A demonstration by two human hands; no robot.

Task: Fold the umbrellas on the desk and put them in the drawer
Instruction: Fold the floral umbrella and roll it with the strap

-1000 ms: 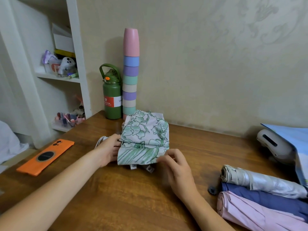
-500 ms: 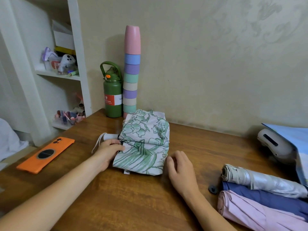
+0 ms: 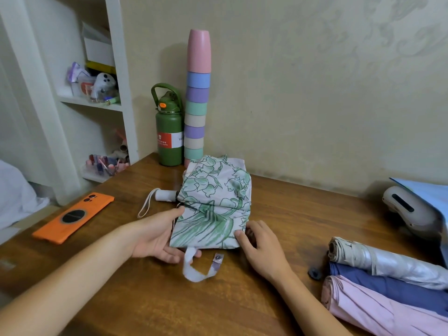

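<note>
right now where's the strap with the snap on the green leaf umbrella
In the head view the strap hangs loose on the desk at the near edge of the green leaf umbrella, between the left hand and right hand.

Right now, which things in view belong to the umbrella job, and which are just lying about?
Job: floral umbrella, silver umbrella, navy umbrella, pink umbrella, both hands.
Lying about: orange phone, green bottle, stacked cups.

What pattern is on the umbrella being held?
Green leaf-and-flower line drawings on white fabric, on the floral umbrella; the head view shows it.
</note>
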